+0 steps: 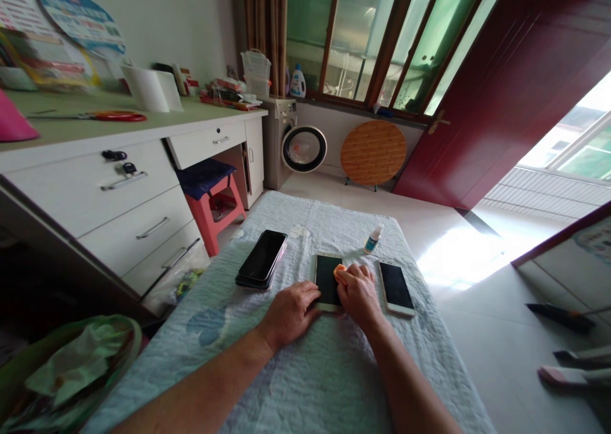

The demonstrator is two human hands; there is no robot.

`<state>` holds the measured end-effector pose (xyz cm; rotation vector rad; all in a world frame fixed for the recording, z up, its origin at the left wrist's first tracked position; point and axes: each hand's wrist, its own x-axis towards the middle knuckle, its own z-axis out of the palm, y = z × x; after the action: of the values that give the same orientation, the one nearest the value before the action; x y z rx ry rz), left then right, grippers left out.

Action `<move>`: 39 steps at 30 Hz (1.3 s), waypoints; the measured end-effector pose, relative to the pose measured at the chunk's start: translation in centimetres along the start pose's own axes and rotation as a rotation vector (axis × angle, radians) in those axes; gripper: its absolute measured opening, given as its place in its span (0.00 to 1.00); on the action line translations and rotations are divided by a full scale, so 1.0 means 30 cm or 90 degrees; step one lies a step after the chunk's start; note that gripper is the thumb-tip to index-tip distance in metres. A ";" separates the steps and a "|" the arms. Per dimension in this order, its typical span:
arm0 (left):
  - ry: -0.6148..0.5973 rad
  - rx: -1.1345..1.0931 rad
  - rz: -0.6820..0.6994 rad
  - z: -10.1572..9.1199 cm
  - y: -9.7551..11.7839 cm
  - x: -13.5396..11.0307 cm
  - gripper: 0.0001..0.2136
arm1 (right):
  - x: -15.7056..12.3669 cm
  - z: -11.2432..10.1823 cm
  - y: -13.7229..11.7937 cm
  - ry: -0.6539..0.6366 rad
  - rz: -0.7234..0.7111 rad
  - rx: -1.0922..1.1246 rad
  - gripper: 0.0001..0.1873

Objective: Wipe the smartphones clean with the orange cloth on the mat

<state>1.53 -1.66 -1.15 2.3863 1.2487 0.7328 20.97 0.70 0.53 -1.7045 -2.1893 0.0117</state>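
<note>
Phone stack (262,259) resting leftmost. Left hand (294,312) touching edge of middle phone (326,275), grip unclear; weak bracing risking skid across tabletop (334,383). Right hand (359,292) pinching orange cloth (338,272) on screen; wide swing risking toppled bottle (373,240).

The single view looked from the person's head, above the 6 o'clock end of the table (329,373), facing forward and down along it. It was near enough for the left forearm (205,383) to enter from 7 o'clock and the right forearm (410,383) from 5, with the middle phone (326,280) below centre, toward 6. Its wide reach took in the window (360,46) around 1, the red door (482,97) at 2 and the bin (137,340) at 8.
</note>
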 end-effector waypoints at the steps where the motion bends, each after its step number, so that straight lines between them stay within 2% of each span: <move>1: 0.000 0.000 0.001 0.000 0.000 0.000 0.11 | -0.002 -0.001 -0.005 -0.002 -0.011 0.004 0.08; 7: 0.007 -0.009 0.005 -0.003 0.002 -0.007 0.09 | -0.006 -0.003 -0.025 -0.034 -0.096 0.042 0.08; 19: -0.004 0.029 0.005 -0.003 0.005 -0.010 0.12 | 0.039 0.034 0.023 0.004 0.069 -0.027 0.11; 23: -0.003 0.033 0.007 -0.007 0.009 -0.010 0.12 | 0.058 0.045 0.031 -0.008 0.104 -0.031 0.13; 30: -0.003 0.037 0.006 -0.003 0.005 -0.010 0.13 | 0.069 0.038 0.033 -0.029 0.102 -0.038 0.13; 39: -0.006 0.028 0.008 -0.005 0.004 -0.008 0.10 | 0.039 -0.009 0.003 -0.027 0.080 -0.026 0.10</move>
<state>1.40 -1.92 -1.05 2.4324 1.2604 0.7040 20.89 1.77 1.08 -1.8784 -2.1223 0.0370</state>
